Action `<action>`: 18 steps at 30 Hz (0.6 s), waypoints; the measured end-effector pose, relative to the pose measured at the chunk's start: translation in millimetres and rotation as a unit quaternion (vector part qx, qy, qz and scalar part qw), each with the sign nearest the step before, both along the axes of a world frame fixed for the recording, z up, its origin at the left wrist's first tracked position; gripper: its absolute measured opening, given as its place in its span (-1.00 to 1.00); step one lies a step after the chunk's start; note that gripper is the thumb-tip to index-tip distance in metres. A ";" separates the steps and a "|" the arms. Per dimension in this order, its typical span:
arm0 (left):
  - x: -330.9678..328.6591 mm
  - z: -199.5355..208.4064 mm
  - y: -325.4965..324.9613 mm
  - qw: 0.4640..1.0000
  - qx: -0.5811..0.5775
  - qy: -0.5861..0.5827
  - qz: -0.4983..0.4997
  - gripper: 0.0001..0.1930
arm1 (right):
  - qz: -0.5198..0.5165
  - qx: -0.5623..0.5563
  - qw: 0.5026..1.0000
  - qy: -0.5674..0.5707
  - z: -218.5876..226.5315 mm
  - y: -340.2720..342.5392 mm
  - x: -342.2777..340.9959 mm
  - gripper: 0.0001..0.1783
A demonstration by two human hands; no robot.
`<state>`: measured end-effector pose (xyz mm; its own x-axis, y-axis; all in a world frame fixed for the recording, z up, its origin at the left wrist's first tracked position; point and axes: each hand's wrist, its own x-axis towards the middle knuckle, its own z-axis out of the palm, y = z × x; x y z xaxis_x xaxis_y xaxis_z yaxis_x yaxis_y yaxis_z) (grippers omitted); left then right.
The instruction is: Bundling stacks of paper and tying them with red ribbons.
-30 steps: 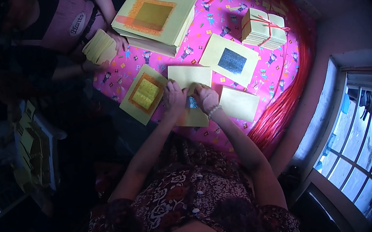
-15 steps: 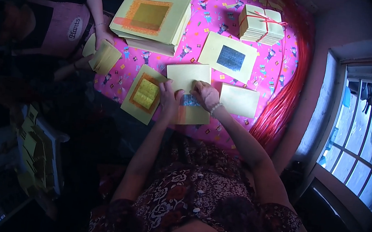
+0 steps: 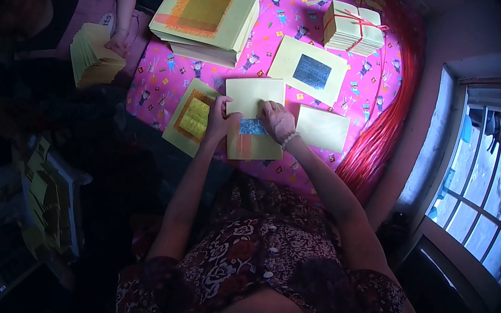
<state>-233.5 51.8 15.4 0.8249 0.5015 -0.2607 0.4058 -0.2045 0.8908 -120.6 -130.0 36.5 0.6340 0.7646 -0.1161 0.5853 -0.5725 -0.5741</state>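
A pale yellow card [image 3: 257, 146] with a small blue glittery patch [image 3: 252, 127] lies on the pink patterned cloth [image 3: 280, 27]. My left hand [image 3: 220, 121] grips the card's left edge. My right hand [image 3: 277, 121], with a bead bracelet, presses its fingers on the patch's right side. A plain yellow card [image 3: 252, 93] lies just beyond both hands. To the left sits a card with an orange-and-yellow square [image 3: 191, 117].
A stack of yellow cards with an orange panel [image 3: 206, 14] stands at the back left, a card with a dark blue square [image 3: 310, 69] behind, a tied bundle [image 3: 351, 27] far back. A blank card [image 3: 322, 128] lies right. Another person's hand [image 3: 116, 44] holds a card stack [image 3: 92, 60]. Red strands [image 3: 380, 135] edge the cloth.
My hands have pulled a card with the blue patch toward me and settled on it. The other person's card stack has shifted slightly.
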 end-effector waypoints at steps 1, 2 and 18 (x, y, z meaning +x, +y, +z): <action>-2.7 -4.6 6.5 0.998 -0.056 -0.029 -0.003 -0.49 | 0.006 0.006 1.000 0.011 1.2 1.8 1.6 -0.74; -0.9 -4.3 9.7 0.998 -0.060 -0.026 -0.005 -0.49 | 0.004 0.002 1.000 0.013 0.0 1.0 2.5 -0.74; -18.7 -7.3 15.4 0.982 -0.168 -0.090 -0.019 -0.61 | 0.008 0.061 0.998 0.026 -2.5 -10.2 5.4 -0.72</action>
